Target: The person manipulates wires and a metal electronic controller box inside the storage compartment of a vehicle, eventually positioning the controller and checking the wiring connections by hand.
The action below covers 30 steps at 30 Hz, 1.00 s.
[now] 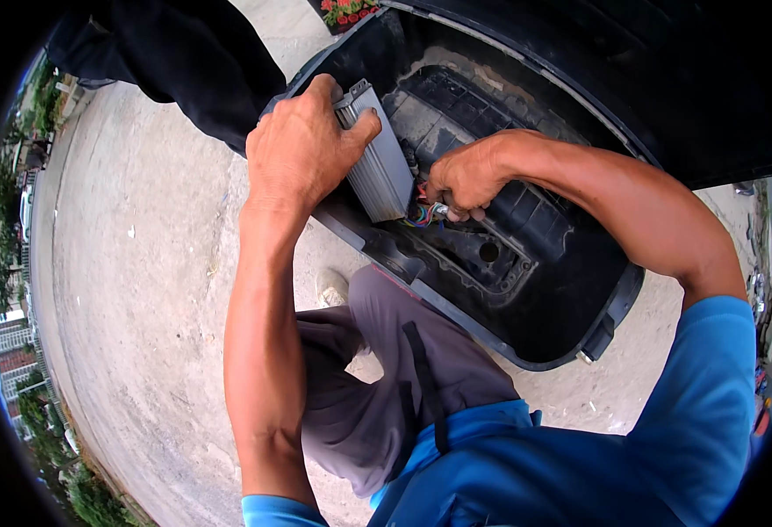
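My left hand (pixel 302 145) is closed around the upper end of a silver, ribbed metal box (pixel 379 171), which looks like a motor controller. The box stands tilted at the left wall of a black plastic compartment (pixel 570 329). Coloured wires (pixel 421 213) come out near its lower end. My right hand (pixel 466 180) reaches into the compartment with its fingers pinched together at these wires. A small pale connector piece (pixel 440 210) shows at its fingertips. Part of the wiring is hidden behind the right hand.
A dusty black moulded panel (pixel 456 110) forms the compartment floor, with a round hole (pixel 488 253) at the near end. A raised dark lid (pixel 667 79) stands beyond. Another person's dark-trousered leg (pixel 193 66) is at the upper left. Concrete ground (pixel 140 263) lies around.
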### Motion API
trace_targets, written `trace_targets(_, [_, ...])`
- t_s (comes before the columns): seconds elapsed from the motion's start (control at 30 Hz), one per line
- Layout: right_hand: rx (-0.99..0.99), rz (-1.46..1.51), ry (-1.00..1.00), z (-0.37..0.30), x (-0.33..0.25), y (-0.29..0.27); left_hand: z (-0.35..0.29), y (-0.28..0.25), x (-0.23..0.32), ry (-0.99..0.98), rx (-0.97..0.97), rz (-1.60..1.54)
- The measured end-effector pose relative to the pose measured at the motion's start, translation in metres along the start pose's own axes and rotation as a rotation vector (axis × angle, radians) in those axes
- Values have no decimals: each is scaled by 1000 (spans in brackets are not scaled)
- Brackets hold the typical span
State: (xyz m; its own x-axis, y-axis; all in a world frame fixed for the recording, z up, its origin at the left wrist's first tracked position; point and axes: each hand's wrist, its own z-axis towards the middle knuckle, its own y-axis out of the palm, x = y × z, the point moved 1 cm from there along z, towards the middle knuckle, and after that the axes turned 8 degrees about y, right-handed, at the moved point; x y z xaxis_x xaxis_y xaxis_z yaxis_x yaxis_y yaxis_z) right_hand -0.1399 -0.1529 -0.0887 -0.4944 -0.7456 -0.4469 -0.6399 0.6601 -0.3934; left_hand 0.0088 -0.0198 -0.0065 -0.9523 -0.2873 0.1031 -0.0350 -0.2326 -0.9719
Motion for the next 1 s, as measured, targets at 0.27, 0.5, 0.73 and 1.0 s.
trace_targets(0.27, [18, 202, -35, 0, 9, -4, -45, -27, 46, 338, 328, -274])
trace_targets(0.5, [-1, 336, -103, 6, 17, -7, -57, -29, 21, 59, 413, -288])
trace_targets(0.73, [6, 262, -55, 0, 11, -6, -38, -22, 15, -31, 386, -186])
trace_targets(1.0, [-28, -9, -26, -2, 2, -4, -17, -27, 16, -65, 31, -50])
